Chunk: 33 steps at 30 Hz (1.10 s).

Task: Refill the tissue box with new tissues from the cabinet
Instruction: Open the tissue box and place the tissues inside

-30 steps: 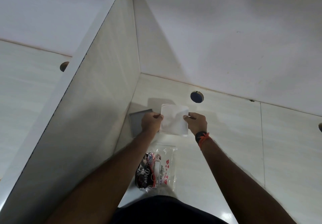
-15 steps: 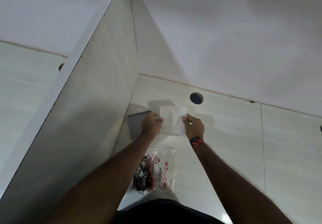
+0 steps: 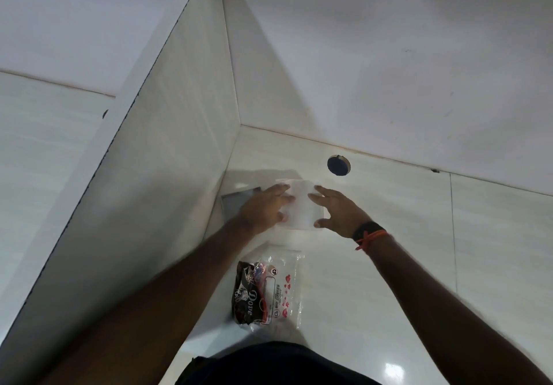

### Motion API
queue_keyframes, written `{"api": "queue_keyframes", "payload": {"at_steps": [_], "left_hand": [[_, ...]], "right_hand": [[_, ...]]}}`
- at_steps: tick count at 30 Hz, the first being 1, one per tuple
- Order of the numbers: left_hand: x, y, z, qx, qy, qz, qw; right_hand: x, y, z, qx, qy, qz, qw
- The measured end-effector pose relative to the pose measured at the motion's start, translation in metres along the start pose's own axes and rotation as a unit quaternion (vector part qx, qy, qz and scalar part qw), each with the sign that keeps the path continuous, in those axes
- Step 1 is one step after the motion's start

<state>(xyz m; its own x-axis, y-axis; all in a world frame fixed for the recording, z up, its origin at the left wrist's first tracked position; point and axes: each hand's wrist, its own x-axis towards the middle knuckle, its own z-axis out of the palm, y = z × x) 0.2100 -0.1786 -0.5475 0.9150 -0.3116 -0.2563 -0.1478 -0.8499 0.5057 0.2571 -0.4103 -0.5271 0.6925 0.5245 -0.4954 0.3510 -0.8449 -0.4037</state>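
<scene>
Tissues (image 3: pixel 300 205) flat on the cabinet shelf (image 3: pixel 389 205), near the left corner. Left hand (image 3: pixel 263 209) and right hand (image 3: pixel 338 211) flank them, fingers spread, gripping nothing. Empty wrapper (image 3: pixel 269 289) lies nearer.

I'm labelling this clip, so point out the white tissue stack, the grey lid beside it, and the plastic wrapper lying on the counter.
white tissue stack (image 3: pixel 302 208): head view, bare middle between both hands.
grey lid (image 3: pixel 232 206): head view, visible left part, near the partition wall.
plastic wrapper (image 3: pixel 269 289): head view, printed middle of the bag.
</scene>
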Motion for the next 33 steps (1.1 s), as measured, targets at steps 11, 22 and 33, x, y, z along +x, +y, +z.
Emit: {"api": "queue_keyframes", "payload": {"at_steps": [11, 22, 33], "left_hand": [[0.008, 0.015, 0.006, 0.201, -0.019, -0.02, 0.979], [0.023, 0.025, 0.026, 0.249, -0.023, -0.05, 0.967], [0.035, 0.049, 0.033, 0.301, -0.045, -0.145, 0.941]], "right_hand": [[0.006, -0.004, 0.004, -0.097, -0.007, 0.035, 0.995], [0.01, -0.022, 0.009, -0.193, 0.004, 0.058, 0.98], [0.03, -0.024, 0.025, -0.194, 0.005, 0.096, 0.976]]}}
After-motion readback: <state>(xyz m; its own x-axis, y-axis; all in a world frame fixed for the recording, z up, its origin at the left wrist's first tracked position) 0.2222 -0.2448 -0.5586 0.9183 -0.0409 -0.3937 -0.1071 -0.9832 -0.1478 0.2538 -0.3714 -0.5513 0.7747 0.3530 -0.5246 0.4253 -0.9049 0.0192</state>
